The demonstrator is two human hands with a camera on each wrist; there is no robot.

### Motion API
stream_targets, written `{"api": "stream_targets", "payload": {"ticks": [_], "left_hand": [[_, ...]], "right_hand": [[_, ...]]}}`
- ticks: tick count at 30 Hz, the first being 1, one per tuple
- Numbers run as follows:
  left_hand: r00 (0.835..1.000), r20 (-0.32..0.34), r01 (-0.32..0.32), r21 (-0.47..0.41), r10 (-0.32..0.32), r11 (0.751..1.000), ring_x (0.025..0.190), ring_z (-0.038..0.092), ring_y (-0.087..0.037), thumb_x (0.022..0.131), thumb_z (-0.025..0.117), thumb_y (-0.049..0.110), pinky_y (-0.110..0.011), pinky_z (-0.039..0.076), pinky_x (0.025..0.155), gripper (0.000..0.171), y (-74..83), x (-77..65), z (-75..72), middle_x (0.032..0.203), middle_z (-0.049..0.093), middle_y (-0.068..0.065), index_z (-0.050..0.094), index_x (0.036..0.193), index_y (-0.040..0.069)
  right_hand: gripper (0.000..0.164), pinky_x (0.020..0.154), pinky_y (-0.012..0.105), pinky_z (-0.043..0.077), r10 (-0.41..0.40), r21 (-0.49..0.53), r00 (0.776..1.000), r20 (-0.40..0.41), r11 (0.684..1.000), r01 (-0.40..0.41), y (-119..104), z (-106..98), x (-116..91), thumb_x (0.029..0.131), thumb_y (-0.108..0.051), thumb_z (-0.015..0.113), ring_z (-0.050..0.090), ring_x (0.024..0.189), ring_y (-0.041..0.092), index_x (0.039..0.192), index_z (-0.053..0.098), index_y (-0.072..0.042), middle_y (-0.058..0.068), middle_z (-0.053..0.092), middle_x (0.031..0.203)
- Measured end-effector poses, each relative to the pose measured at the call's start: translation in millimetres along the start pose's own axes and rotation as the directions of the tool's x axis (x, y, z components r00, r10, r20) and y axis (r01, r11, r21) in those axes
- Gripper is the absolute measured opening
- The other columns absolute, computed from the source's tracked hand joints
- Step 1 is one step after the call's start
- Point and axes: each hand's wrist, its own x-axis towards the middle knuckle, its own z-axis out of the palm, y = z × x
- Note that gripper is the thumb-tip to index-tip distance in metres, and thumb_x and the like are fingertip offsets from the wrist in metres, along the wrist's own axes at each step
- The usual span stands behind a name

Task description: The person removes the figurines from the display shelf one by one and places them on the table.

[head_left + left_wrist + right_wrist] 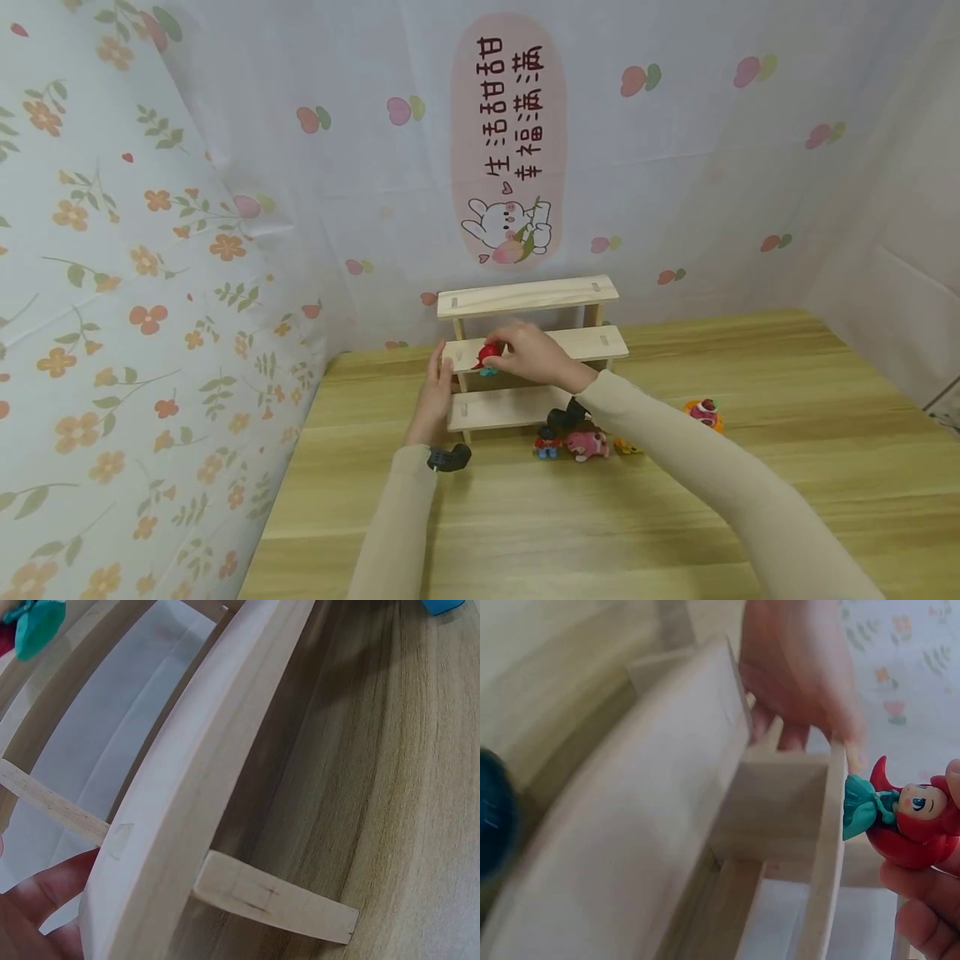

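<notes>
A small red-haired toy figurine (489,353) is pinched between the thumb and fingers of my right hand (534,357), right over the left part of the middle tier of a pale wooden shelf (525,296). In the right wrist view the figurine (907,844) lies sideways, its face showing and its teal lower end pointing left. My left hand (431,404) grips the shelf's left end. From the left wrist, its fingers (56,889) reach behind the end of a board (202,772), partly hidden by it.
In front of the lowest tier stand a toy figure in a dark hat (547,443), a pink toy (587,444) and a yellow toy (628,447), partly behind my right sleeve. An orange toy (705,412) lies farther right. A patterned cloth (360,208) hangs behind the shelf.
</notes>
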Motion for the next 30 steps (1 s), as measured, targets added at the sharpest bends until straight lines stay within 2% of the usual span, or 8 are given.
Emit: {"api": "stream_targets", "payload": {"ticks": [6,11,17,25,30], "left_hand": [[1.0,-0.001,-0.016,0.012,0.016,1.0,0.132,0.036,-0.05,0.103,0.024,0.051,-0.068,0.027,0.103,0.054,0.9,1.0,-2.2,0.155,0.027,-0.017,0.013,0.153,0.035],[1.0,-0.003,-0.017,0.01,0.017,1.0,0.132,0.036,-0.05,0.103,0.025,0.05,-0.068,0.027,0.104,0.054,2.8,1.7,-2.5,0.155,0.027,-0.018,0.014,0.153,0.033],[1.0,0.0,-0.012,-0.011,0.012,1.0,0.133,0.035,-0.048,0.104,0.025,0.047,-0.066,0.026,0.105,0.052,2.6,0.0,-2.8,0.156,0.026,-0.016,0.014,0.153,0.034],[1.0,0.0,-0.011,0.004,0.011,1.0,0.135,0.031,-0.049,0.103,0.025,0.049,-0.066,0.024,0.107,0.053,1.8,1.6,-2.4,0.157,0.022,-0.014,0.014,0.153,0.035],[1.0,0.018,0.003,0.012,-0.004,1.0,0.134,0.033,-0.049,0.102,0.024,0.051,-0.066,0.025,0.106,0.053,0.7,0.9,-1.2,0.157,0.023,-0.015,0.012,0.152,0.038]], "right_hand": [[0.026,0.069,0.026,0.048,-0.07,-0.041,0.997,0.017,0.997,0.071,-8,1,-15,0.085,-0.028,0.073,0.055,0.079,0.012,0.103,0.07,-0.009,0.001,0.069,0.093],[0.025,0.071,0.026,0.049,-0.089,-0.045,0.995,0.043,0.995,0.091,-14,4,-32,0.086,-0.03,0.072,0.057,0.084,0.013,0.102,0.071,-0.011,-0.002,0.069,0.095],[0.025,0.066,0.023,0.047,-0.083,-0.033,0.995,0.062,0.996,0.085,-14,15,-50,0.084,-0.033,0.073,0.056,0.08,0.012,0.1,0.071,-0.013,-0.005,0.067,0.087],[0.022,0.062,0.018,0.042,-0.151,-0.036,0.988,0.02,0.988,0.152,-13,32,-73,0.08,-0.031,0.077,0.048,0.073,0.007,0.092,0.071,-0.014,-0.007,0.067,0.082],[0.023,0.065,0.02,0.039,-0.134,-0.069,0.99,0.045,0.988,0.137,-12,44,-85,0.079,-0.034,0.077,0.043,0.073,0.006,0.091,0.07,-0.016,-0.01,0.065,0.082]]}}
